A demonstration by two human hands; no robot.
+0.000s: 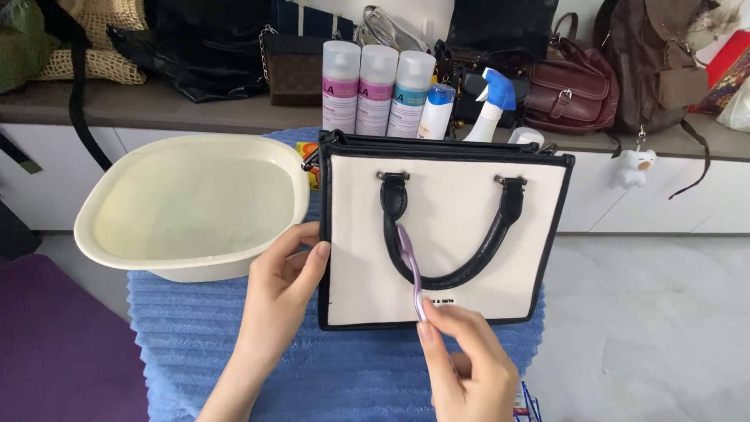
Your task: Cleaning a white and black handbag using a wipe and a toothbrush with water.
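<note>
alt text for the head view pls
A right hand holds a purple toothbrush against a white tote bag with black handles, lying on a blue towel; the left hand steadies the bag's edge beside a cream basin of water.

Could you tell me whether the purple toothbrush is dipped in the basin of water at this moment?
No, the right hand holds the purple toothbrush against the white tote bag, with the cream basin standing apart to the left.

Tote bag (461, 258) cream with black trim and black handle; toothbrush (410, 270) lilac; basin (191, 205) pale cream; ribbed towel (195, 336) blue; spray bottle (491, 105) white, blue trigger; backpack (570, 90) maroon.
</note>
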